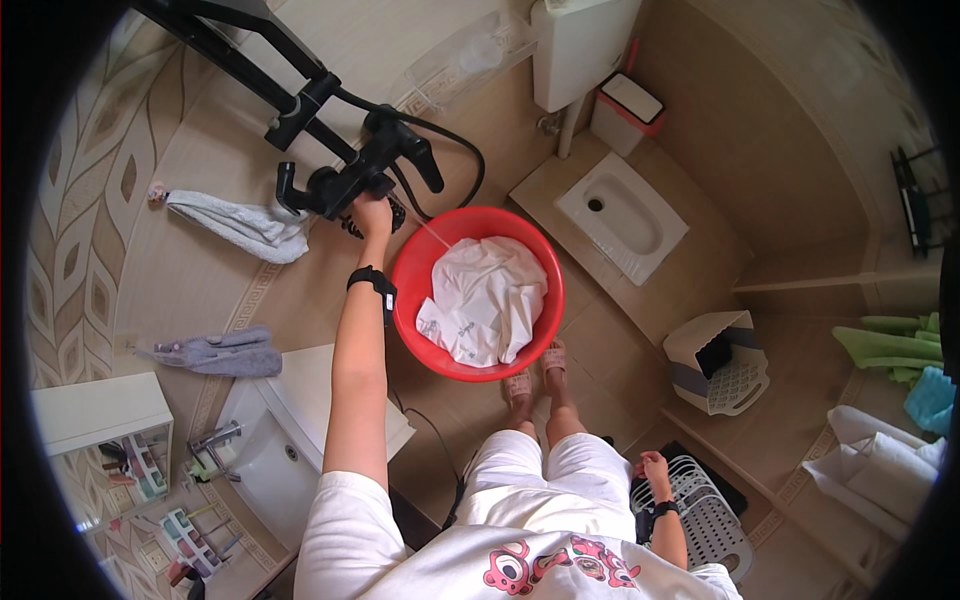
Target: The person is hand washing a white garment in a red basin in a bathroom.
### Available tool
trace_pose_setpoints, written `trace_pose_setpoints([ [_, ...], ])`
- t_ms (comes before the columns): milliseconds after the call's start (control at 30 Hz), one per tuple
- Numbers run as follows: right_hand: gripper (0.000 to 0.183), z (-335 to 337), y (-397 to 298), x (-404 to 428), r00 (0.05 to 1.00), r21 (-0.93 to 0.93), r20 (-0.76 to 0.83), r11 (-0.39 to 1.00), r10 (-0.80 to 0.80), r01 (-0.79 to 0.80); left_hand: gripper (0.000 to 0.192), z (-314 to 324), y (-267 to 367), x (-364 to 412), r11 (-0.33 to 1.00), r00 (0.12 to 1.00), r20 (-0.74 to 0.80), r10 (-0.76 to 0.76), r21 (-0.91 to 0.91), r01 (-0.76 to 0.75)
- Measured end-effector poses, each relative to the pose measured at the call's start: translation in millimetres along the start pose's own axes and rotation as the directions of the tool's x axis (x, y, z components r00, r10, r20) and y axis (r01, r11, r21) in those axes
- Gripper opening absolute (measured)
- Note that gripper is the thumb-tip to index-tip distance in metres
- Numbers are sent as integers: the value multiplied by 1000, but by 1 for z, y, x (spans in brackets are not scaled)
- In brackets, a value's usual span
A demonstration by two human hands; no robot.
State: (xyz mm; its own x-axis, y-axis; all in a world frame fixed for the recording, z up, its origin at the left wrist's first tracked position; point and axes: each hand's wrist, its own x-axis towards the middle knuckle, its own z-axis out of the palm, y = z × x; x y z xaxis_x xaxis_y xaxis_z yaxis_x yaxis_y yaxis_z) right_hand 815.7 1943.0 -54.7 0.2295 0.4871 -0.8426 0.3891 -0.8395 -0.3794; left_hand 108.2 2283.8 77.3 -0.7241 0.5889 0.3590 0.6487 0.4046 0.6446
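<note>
My left hand (369, 214) reaches up to the black shower mixer tap (352, 180) on the tiled wall; its fingers are partly hidden under the fixture, so its grip does not show. A thin stream of water runs from there into a red plastic basin (403, 300). White cloth (487, 296) with some printed marks lies crumpled in the basin. At my side, near the white shorts, hangs my right hand (652, 466), with fingers loosely bent and no object visible in it. It is above a white perforated plastic basket (705, 510).
A squat toilet (624, 217) lies beyond the basin, beside a lidded bin (628, 109). At left are a washbasin (277, 457) and hanging towels (240, 225). A beige laundry basket (720, 367) stands at right. A cable (442, 435) runs near my legs.
</note>
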Motion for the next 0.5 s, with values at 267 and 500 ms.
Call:
trace_pose_setpoints([
  [267,15,3,0,-1,1000,5,6,1000,10,-10,25,4,-15,5,993,991,-76,108,66,-103],
  [500,14,6,10,3,1000,-26,-2,999,18,-18,21,8,-19,6,988,989,-73,129,95,-122],
])
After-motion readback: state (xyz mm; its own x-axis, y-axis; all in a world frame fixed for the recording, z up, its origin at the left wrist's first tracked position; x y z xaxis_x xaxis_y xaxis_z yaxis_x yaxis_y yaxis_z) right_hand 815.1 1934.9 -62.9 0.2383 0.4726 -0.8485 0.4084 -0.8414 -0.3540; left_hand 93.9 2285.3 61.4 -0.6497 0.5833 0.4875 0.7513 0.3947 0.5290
